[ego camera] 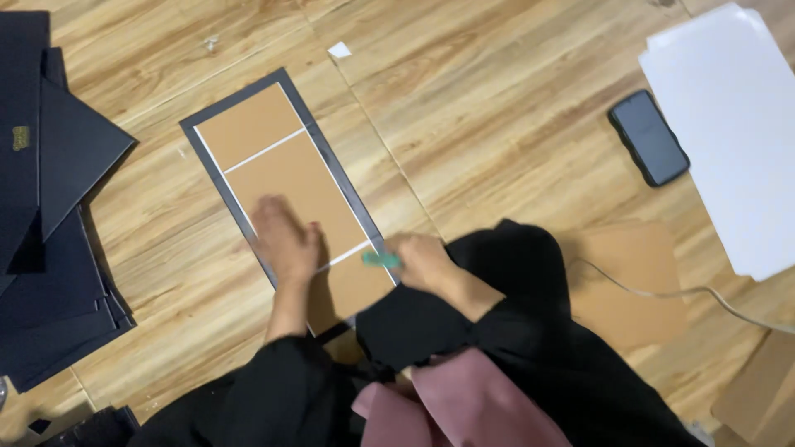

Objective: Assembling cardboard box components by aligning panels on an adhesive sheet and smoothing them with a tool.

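Observation:
A long dark sheet (308, 117) lies on the wooden floor with brown cardboard panels (291, 174) laid on it, thin white gaps between them. My left hand (283, 238) presses flat on the middle panel, fingers apart. My right hand (422, 261) is closed on a small green tool (379, 260) at the sheet's right edge, near the gap between the middle and near panels. The image is blurred around that hand.
A stack of dark covers (50, 223) lies at the left. White sheets (733, 124) and a black phone (648, 137) sit at the right. Brown card pieces (633, 281) and a grey cable (696, 291) lie near my right knee.

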